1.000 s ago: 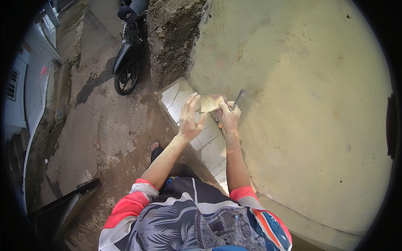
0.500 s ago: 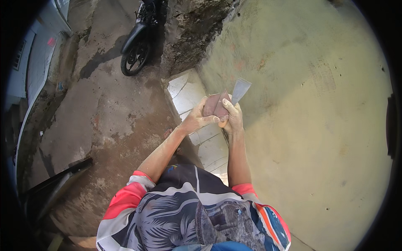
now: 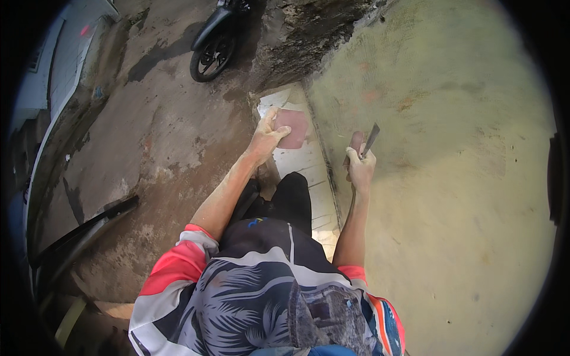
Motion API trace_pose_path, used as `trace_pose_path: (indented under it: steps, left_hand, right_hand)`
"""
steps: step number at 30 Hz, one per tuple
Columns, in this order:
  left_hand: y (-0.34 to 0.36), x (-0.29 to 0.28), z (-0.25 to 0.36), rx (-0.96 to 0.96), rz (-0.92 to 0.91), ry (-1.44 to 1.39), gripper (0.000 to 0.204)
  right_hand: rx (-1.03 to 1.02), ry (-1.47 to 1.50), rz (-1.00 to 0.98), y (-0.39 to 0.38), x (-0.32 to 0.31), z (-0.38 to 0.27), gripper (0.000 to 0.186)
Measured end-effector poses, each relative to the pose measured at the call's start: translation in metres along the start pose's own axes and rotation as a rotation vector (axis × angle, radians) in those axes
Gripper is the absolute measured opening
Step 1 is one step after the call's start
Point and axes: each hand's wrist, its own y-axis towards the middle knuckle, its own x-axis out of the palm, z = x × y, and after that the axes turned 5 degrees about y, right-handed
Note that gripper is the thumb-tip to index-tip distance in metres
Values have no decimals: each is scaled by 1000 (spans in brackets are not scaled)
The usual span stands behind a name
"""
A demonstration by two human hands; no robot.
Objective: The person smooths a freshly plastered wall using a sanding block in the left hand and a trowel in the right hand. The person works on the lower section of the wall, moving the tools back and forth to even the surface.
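Note:
My left hand (image 3: 264, 133) grips a square of reddish-pink sandpaper (image 3: 291, 121) above the pale tiled strip. To its right, beside the yellowish plastered surface (image 3: 445, 178), my right hand (image 3: 360, 163) is closed on a putty knife (image 3: 371, 136) with its blade pointing up, along with a smaller pink piece (image 3: 357, 140), likely sandpaper. Both hands are dusted with pale powder, and they are apart from each other. The putty knife's handle is mostly hidden in my fingers.
A black motorbike (image 3: 205, 56) stands on the stained concrete ground (image 3: 148, 142), next to a rough stone block (image 3: 285, 35). The cracked tile strip (image 3: 303, 172) runs along the plastered surface. A dark metal bar (image 3: 89, 228) is at lower left, white walls (image 3: 59, 71) at far left.
My hands have moved apart: the left went up with the pink sandpaper, the right moved rightward with the knife and smaller piece. My legs have come into view below them.

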Motion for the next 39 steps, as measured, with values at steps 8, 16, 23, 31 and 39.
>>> trace_pose_path:
  steps: [8, 16, 23, 31, 39]
  left_hand:
    - [-78, -178, -69, -349, 218, 978, 31]
    - [-405, -204, -175, -944, -307, 1102, 53]
    - [-413, -152, -150, -985, -224, 892, 50]
    - [-358, -151, -133, -867, -236, 887, 47]
    - [-365, -154, -114, -830, -261, 895, 44]
  right_hand:
    - [373, 283, 196, -68, -42, 83, 17]
    - [551, -717, -26, -251, -106, 239, 42]
    - [596, -674, -171, -282, -152, 198, 36]
    - [582, -624, -137, -288, -147, 186, 30]
    - [577, -578, -137, -292, -145, 181, 24]
